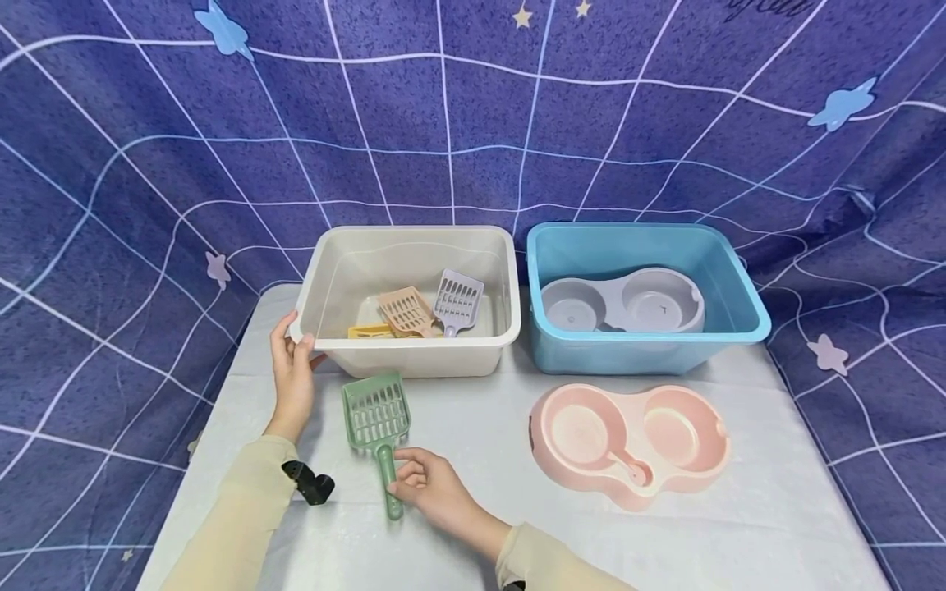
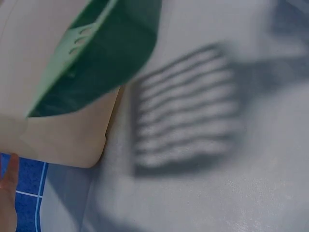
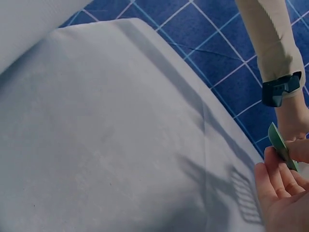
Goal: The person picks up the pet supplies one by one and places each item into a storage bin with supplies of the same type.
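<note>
A green slotted litter scoop [image 1: 377, 413] is held above the white table by my right hand [image 1: 432, 491], whose thumb and fingers pinch its handle [image 3: 284, 150]. The scoop's shadow falls on the tabletop in the left wrist view. My left hand [image 1: 293, 379] grips the left front corner of the rim of a light grey litter tray [image 1: 414, 359], thumb on the near side. Inside that tray lie an orange scoop [image 1: 407, 310], a grey-purple scoop [image 1: 458, 301] and a yellow one [image 1: 369, 331], partly hidden by the front wall.
Right of the grey tray stands a blue tray [image 1: 650, 353] with a grey double pet bowl [image 1: 621, 297] in it. In front of it a pink double bowl [image 1: 631, 410] with a small pink spoon-like piece rests on the table [image 1: 473, 435]. A patterned blue cloth [image 1: 473, 107] hangs behind.
</note>
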`<state>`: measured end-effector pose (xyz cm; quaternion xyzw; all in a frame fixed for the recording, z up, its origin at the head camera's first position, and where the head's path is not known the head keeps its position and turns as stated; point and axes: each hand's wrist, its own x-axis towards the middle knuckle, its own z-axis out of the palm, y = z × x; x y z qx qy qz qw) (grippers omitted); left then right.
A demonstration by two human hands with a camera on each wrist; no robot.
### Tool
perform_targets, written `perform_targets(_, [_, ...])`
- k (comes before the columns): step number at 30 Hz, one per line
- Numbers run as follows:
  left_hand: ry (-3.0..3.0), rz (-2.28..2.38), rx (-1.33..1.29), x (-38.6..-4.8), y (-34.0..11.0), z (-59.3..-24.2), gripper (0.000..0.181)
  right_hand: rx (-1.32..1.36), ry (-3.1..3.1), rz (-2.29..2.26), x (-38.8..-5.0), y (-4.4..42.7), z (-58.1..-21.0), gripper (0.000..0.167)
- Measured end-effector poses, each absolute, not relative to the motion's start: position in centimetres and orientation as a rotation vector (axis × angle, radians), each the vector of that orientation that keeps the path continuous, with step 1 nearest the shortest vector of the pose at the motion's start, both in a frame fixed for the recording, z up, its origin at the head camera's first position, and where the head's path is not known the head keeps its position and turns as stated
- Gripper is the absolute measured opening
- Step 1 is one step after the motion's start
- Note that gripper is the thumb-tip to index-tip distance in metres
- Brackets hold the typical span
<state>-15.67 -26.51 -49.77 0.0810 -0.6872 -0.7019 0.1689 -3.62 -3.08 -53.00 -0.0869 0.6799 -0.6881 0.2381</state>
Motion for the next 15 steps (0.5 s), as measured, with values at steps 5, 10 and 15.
perform_targets(5, [-1.959,-1.992,0.235,-15.7,-26.5,-49.8,0.047,-0.24,1.856,-1.9,-3.3,-2.8,-52.7,0.044])
perform_targets(10, [-1.964,-1.987,0.244,-15.7,-26.5,-49.8,0.048,-0.213,1.81,-1.921,-3.0,-2.4,-51.9,0.045])
perform_targets(15, [-1.962,-1.992,0.243,-15.7,-26.5,-49.8,0.048,-0.213,1.781,-1.936,-2.6,-2.1,-51.1,0.046])
